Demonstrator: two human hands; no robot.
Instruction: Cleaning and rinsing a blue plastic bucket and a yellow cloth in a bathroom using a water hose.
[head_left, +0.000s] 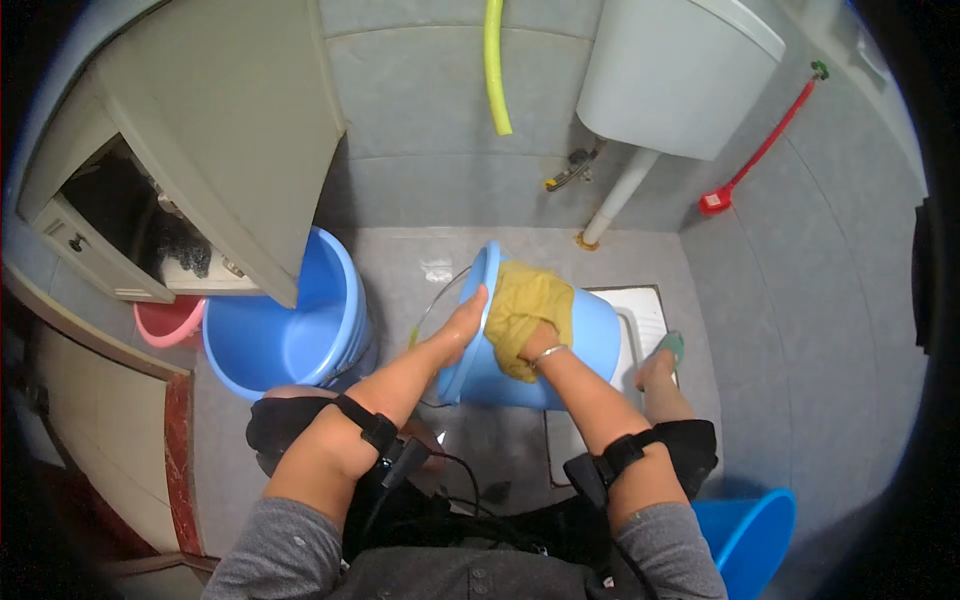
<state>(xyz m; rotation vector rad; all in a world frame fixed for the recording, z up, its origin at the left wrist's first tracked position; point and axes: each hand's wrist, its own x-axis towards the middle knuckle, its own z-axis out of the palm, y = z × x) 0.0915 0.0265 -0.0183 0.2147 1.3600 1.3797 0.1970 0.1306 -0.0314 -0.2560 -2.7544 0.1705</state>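
Observation:
A light blue plastic bucket (596, 337) lies tipped on its side over a white squat toilet (637, 300), its mouth facing left. My left hand (463, 326) grips the bucket's rim, its fingers partly hidden inside. A yellow cloth (529, 300) is spread on the bucket's outer side. My right hand (541, 345) presses on the cloth, partly covered by its folds, and a silver bangle circles that wrist. The bucket's wire handle (435, 300) with a yellow-green grip hangs out to the left of the rim.
A large blue tub (300, 337) and a pink basin (169, 321) stand at left beneath an open-doored cabinet (225, 127). Another blue bucket (750, 532) is at lower right. A cistern (675, 75) with its white pipe (619, 199), a yellow hose (493, 67) and a red brush (718, 199) hang at the walls.

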